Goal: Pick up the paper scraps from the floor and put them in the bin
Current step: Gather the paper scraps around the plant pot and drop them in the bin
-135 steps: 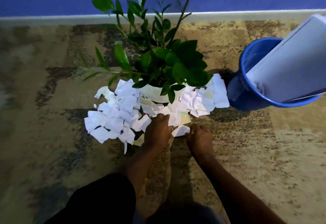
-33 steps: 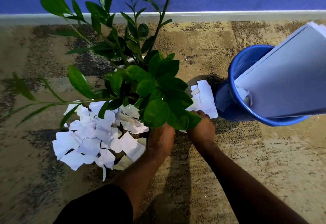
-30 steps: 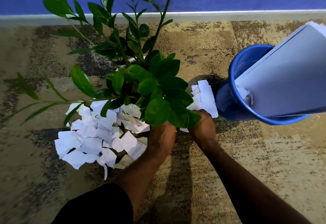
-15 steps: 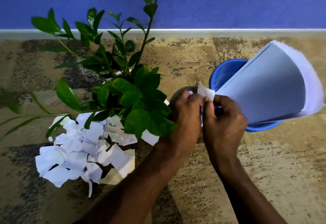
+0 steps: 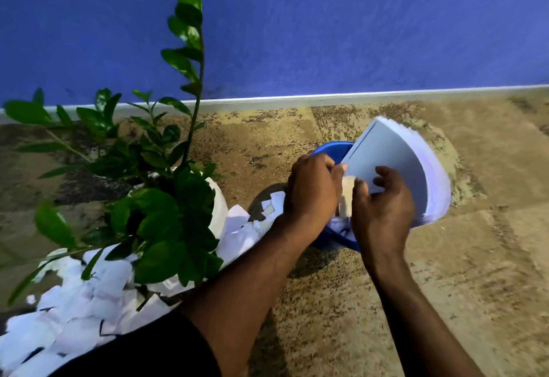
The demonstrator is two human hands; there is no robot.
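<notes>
A blue bin (image 5: 332,240) stands on the carpet right of centre, mostly hidden by my hands. Both hands hover over its rim. My left hand (image 5: 312,192) and my right hand (image 5: 383,210) press a small bunch of paper scraps (image 5: 346,198) between them above the bin's opening. A thick curved stack of white sheets (image 5: 398,165) sticks out of the bin behind my right hand. Many white paper scraps (image 5: 77,314) lie on the floor at the lower left, around the plant pot, and a few more scraps (image 5: 246,231) lie beside my left forearm.
A leafy green plant (image 5: 166,213) in a white pot (image 5: 218,207) stands left of the bin, its leaves overhanging the scraps. A blue wall with a white skirting board (image 5: 386,95) runs behind. Patterned beige carpet (image 5: 445,287) spreads to the right.
Both hands gathered scraps from beside the pot, lifted them and carried them right, over the bin's rim. The view tilted up and the floor pile slid to the lower left.
</notes>
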